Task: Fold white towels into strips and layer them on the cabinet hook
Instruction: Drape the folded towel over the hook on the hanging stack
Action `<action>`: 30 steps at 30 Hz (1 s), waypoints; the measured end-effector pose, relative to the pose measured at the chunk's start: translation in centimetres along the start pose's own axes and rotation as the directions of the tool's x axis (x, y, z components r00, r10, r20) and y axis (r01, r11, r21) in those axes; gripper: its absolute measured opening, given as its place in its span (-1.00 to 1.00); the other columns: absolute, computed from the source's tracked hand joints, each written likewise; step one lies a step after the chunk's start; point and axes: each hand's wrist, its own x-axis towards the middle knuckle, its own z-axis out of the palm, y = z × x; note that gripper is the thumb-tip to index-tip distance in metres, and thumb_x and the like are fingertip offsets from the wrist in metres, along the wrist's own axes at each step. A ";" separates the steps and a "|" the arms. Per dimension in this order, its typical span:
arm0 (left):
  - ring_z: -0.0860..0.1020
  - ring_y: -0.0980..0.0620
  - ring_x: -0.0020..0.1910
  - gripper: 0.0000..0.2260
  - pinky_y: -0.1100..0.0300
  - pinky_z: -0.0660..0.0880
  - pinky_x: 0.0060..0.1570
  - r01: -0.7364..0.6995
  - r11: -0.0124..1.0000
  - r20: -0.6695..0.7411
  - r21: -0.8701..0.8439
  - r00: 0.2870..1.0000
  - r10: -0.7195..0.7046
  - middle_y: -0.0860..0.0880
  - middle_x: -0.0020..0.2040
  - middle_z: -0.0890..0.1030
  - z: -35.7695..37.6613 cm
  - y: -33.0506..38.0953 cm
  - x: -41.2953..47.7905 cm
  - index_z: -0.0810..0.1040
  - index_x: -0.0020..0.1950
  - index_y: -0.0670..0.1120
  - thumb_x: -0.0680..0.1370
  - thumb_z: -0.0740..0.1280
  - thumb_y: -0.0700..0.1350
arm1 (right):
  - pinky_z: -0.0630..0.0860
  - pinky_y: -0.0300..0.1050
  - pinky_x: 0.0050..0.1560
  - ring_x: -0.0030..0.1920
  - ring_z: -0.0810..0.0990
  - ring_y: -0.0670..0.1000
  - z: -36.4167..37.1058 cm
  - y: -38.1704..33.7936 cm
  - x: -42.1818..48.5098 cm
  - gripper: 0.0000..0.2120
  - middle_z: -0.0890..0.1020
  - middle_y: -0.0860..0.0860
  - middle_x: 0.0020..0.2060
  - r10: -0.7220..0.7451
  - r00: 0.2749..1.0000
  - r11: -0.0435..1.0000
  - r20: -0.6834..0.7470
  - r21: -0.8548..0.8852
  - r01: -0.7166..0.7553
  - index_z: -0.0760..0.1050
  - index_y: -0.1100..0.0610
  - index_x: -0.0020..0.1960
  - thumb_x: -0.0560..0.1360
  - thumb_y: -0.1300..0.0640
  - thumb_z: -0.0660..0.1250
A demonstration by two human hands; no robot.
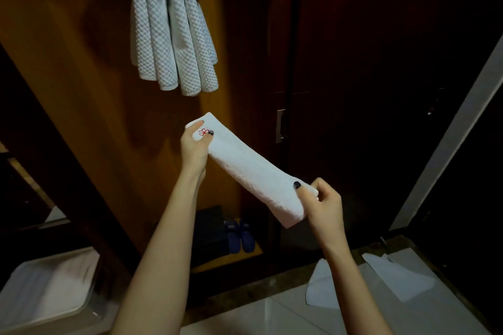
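Bin (pixel 40 288) of translucent plastic, near left, holding what appears to be white cloth; the light there is dim. Pale sheets (pixel 394 277), near right, lying on the tiled floor (pixel 272 315). Left hand (pixel 194 148), centre, grasping the far end of a white towel (pixel 250 168) folded into a strip, thumb on top beside a small red emblem (pixel 202 132). Right hand (pixel 324 207) gripping the near end, thumb over the top face, fingers curled round the edge. The strip is held in the air between the two hands, slanting from far left to near right, in front of the wooden cabinet (pixel 81 90). Blue slippers (pixel 239 235), beyond the arms, side by side low in the cabinet, just right of a dark box (pixel 211 228). Metal handle (pixel 281 125), right of the strip. Quilted towels (pixel 171 35), farthest, upper left, draped in overlapping strips against the cabinet panel; their support lies out of frame.
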 end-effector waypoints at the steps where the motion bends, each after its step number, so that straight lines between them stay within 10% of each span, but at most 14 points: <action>1: 0.55 -0.01 0.17 -0.64 0.29 0.54 -0.06 -0.005 1.000 0.009 -0.011 1.000 0.005 -0.11 0.25 0.52 0.0 0.1 0.1 0.44 0.38 -0.15 0.58 0.29 -0.33 | 0.33 -0.39 -0.43 -0.44 0.41 -0.19 -0.4 0.1 0.1 -0.80 0.45 -0.11 -0.41 0.057 0.997 0.998 0.059 -0.008 -0.057 0.43 0.19 -0.22 0.53 0.19 0.38; 4: 0.58 0.07 0.10 -0.65 0.29 0.56 -0.09 -0.006 0.997 0.095 -0.077 0.995 0.013 -0.07 0.19 0.55 0.0 0.7 0.4 0.45 0.37 -0.15 0.58 0.29 -0.32 | 0.44 -0.37 -0.38 -0.37 0.57 -0.19 -1.6 0.1 0.1 -0.89 0.63 -0.03 -0.29 0.235 0.892 0.961 0.386 0.047 -0.274 0.55 0.17 0.02 0.54 0.14 0.39; 9: 0.63 0.09 0.08 -0.66 0.26 0.55 -0.02 0.036 0.965 0.237 -0.261 0.971 0.028 -0.05 0.16 0.60 0.8 2.3 0.4 0.45 0.35 -0.19 0.58 0.28 -0.35 | 0.34 -0.41 -0.38 -0.41 0.46 -0.22 -1.4 1.1 -0.5 -0.76 0.54 -0.13 -0.40 0.231 0.743 0.919 0.628 0.110 -0.379 0.62 0.04 -0.24 0.58 0.08 0.30; 13: 0.57 0.00 0.22 -0.64 0.19 0.54 0.10 0.076 0.945 0.359 -0.317 0.932 0.046 -0.07 0.26 0.58 1.7 4.0 -0.3 0.43 0.39 -0.25 0.58 0.29 -0.33 | 0.47 -0.23 -0.05 -0.02 0.62 -0.05 0.2 2.0 -0.9 -0.86 0.67 -0.03 0.01 0.200 0.741 0.875 0.641 0.223 -0.429 0.69 0.14 -0.09 0.49 0.18 0.35; 25: 0.60 0.04 0.07 -0.64 0.18 0.55 0.10 0.265 0.882 0.614 -0.389 0.789 0.033 -0.11 0.20 0.61 1.0 7.7 -2.1 0.46 0.40 -0.16 0.59 0.28 -0.24 | 0.12 0.01 -0.29 -0.32 0.34 0.15 3.8 2.2 -0.2 -0.85 0.44 0.17 -0.26 0.129 0.628 0.837 0.767 0.255 -0.483 0.52 0.14 -0.13 0.50 0.06 0.30; 30: 0.61 -0.03 0.11 -0.63 0.14 0.57 0.05 0.169 0.899 0.455 -0.405 0.890 0.038 -0.22 0.23 0.60 -0.1 8.8 -0.9 0.42 0.38 -0.27 0.57 0.26 -0.35 | 0.35 -0.07 -0.18 -0.18 0.49 0.02 3.9 1.7 0.2 -0.83 0.50 0.13 -0.18 0.128 0.715 0.838 0.687 0.311 -0.449 0.51 0.29 -0.07 0.48 0.16 0.28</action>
